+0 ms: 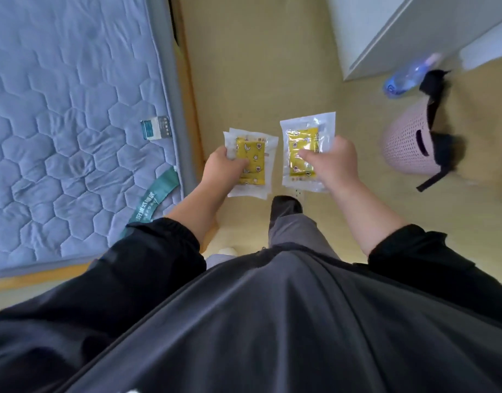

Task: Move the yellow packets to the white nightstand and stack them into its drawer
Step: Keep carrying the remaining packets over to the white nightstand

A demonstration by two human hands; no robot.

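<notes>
Jacket: dark jacket [272,321] fills the bottom of the view, nearest the lens; both sleeves are pushed up the forearms.
Leg: one grey trouser leg [295,231] and a dark shoe [286,204] show below the hands; the other foot is hidden by the jacket.
Left hand: left hand [223,167] grasps the left packets [251,148] from their left edge, thumb on top. The other fingers are hidden underneath.
Left packets: yellow, in clear wrappers, several offset edges showing; exact count unclear. Held in the air over the floor [244,66], just beside the bed edge.
Right hand: right hand [333,163] grasps the right packets [302,137] from their right edge, thumb pressed on the yellow face. The fingers below are out of sight.
Right packets: same print, glare on the wrapper; one or more, cannot tell. Near the left packets, not touching.
Mattress: blue quilted mattress [59,123] at left, cut off by the frame; a small label [156,127] and a green band [159,194] lie near its edge, text unreadable.
Upper right: white cabinet [414,29], only partly in frame; cannot tell whether it is the nightstand.
Right side: blurred plastic bottle [408,76], pink mesh basket [406,143], and a black strap [434,137] draped over the basket.
</notes>
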